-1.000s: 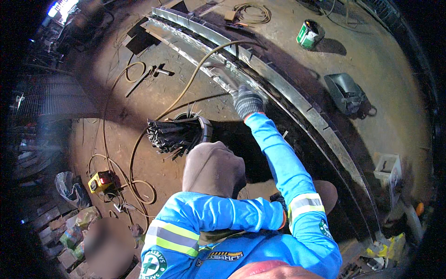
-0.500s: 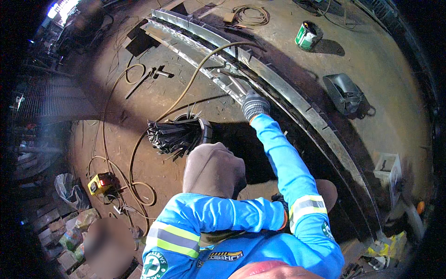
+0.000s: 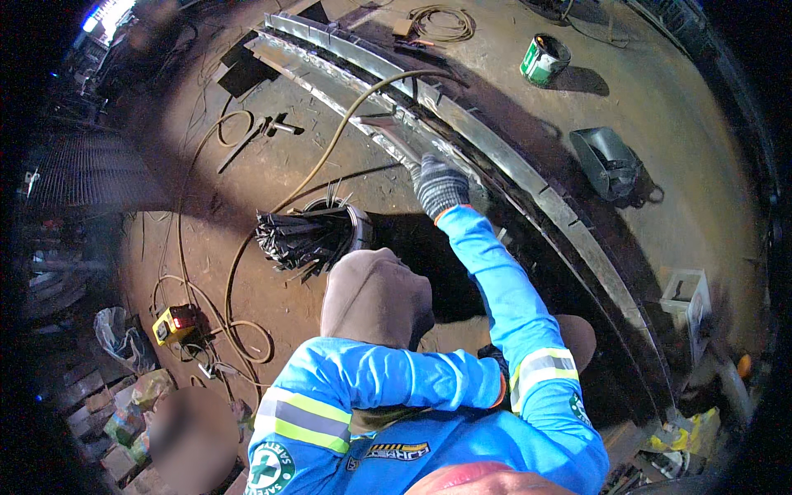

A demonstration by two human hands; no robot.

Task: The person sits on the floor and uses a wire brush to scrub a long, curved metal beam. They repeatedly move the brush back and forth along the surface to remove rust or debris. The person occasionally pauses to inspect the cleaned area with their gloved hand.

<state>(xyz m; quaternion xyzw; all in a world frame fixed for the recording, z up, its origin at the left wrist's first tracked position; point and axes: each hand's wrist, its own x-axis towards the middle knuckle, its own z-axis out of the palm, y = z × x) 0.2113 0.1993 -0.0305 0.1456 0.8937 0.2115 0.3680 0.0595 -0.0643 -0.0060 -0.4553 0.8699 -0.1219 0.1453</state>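
Note:
My right hand, in a grey striped knit glove, is closed around the handle of a metal hammer. The hammer's head end lies over the near side of a long curved steel beam, which sweeps from the far left to the near right. Small metal tabs stand along the beam's edge. My left arm is folded across my body. Only a bit of my dark-gloved left hand shows beside my right elbow, its fingers hidden.
A tan hose crosses the beam and loops over the floor. A container of dark metal strips stands left of my right hand. Beyond the beam are a welding mask and a green-and-white can. A yellow device sits at left.
My right hand has shifted a little left along the beam, with the hammer in it. My left arm stays folded; the whole view has moved slightly.

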